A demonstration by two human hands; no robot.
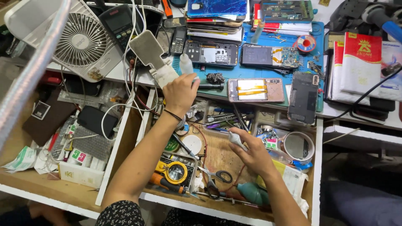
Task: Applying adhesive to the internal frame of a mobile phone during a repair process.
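While right hand (251, 155) grips white bottle (237, 139), over drawer (217, 161)

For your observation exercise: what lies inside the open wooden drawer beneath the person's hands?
Inside the drawer: scissors, a yellow-rimmed magnifier, an orange-handled screwdriver, a teal blower bulb and a tape roll. The right hand and forearms cover whatever lies beneath.

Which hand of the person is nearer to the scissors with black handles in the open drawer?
The right. The right hand hovers just up and right of the scissors, holding a small white object. The left hand is far above them, at the desk edge by a small squeeze bottle.
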